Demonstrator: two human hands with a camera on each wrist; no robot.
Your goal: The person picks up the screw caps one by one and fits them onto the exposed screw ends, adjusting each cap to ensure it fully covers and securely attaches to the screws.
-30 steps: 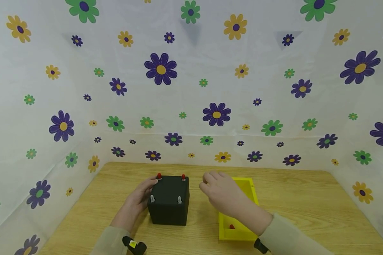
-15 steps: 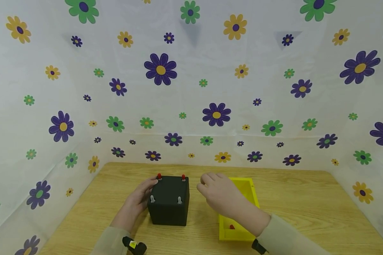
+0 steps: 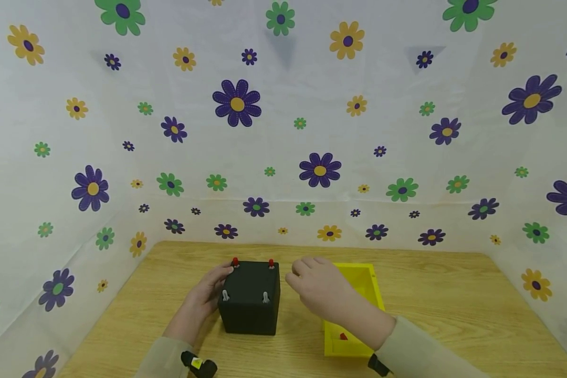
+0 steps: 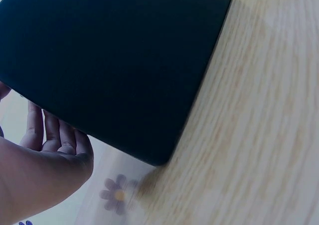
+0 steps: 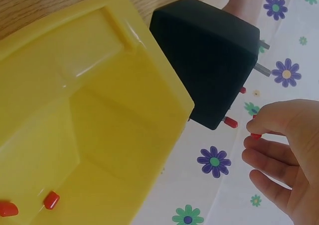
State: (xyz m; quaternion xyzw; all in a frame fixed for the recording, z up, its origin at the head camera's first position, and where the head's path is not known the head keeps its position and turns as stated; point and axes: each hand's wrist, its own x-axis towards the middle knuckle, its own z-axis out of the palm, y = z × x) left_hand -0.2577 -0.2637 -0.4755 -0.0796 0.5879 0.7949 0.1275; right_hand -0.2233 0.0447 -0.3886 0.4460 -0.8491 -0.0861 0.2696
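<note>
A black box (image 3: pixel 252 283) has four-cornered top with small metal levers; red caps (image 5: pixel 231 122) cover the far two, while the near metal levers (image 3: pixel 265 297) are bare. My left hand (image 3: pixel 204 294) holds the box at its left side, thumb by the top's far left corner and fingers partly hidden behind it. My right hand (image 3: pixel 320 286) is in the air between the box and a yellow bin (image 3: pixel 328 346), apart from the box. Between its thumb and index finger it pinches a small red cap (image 5: pixel 255 134), mostly covered by the fingers. Its other fingers are loosely bent.
Loose red caps (image 5: pixel 51 200) lie inside the yellow bin, right of the box. Both stand on a wood-grain table (image 3: pixel 434 294). A flower-printed white sheet (image 3: pixel 283 147) rises behind and at the sides.
My right hand has drifted slightly left, nearer the box, its pinch kept. The left hand and the box have stayed in place.
</note>
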